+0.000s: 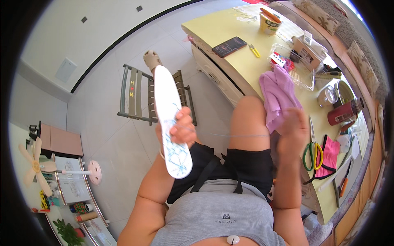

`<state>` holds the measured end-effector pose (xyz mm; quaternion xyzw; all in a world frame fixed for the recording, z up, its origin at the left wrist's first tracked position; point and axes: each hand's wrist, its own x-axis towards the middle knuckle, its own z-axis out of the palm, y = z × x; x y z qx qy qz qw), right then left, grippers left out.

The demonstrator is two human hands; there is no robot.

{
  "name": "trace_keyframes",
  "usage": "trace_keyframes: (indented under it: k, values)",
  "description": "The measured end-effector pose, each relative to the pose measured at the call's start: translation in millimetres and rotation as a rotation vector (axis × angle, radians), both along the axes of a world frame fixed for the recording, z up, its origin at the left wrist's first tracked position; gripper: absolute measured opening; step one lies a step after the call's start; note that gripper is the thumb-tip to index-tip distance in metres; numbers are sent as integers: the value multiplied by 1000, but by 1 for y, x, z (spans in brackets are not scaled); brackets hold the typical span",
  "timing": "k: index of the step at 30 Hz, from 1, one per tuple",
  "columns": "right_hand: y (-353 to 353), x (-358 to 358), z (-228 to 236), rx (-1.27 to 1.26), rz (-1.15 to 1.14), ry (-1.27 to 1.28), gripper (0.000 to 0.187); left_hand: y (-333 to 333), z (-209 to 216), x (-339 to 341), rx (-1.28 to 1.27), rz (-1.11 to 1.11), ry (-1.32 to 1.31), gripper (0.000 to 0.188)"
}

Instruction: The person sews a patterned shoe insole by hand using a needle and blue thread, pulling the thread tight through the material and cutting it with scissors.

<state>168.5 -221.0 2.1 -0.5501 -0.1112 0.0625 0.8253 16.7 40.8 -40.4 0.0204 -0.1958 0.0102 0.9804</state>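
Right grip (293,126) too blurred for me to read its hold, thin thread (240,135) fading out near it, left grip (183,128) partly hidden behind white insole (165,92)

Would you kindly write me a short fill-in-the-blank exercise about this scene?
1. The hand gripping the white insole is the ____ one.
2. A thin thread stretches toward the blurred hand, the ____ one.
3. The scissors have handles in green and ____.
4. The cloth hanging off the table is light ____.

Missing words: left; right; yellow; purple.
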Motion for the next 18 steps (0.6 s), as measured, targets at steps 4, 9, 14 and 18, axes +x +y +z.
trace_keyframes:
  k: [4,9,14,18]
  values:
    - [67,-60,18,-355,208,-743,15,-42,-3,11,-44,-178,-45,26]
    - [92,-77,19,-244,199,-898,13,-54,3,8,-51,-157,-5,29]
    - [95,-83,24,-264,214,-913,15,-57,1,6,-113,-179,37,32]
    - [97,-83,22,-265,215,-920,17,-58,6,5,-79,-138,43,35]
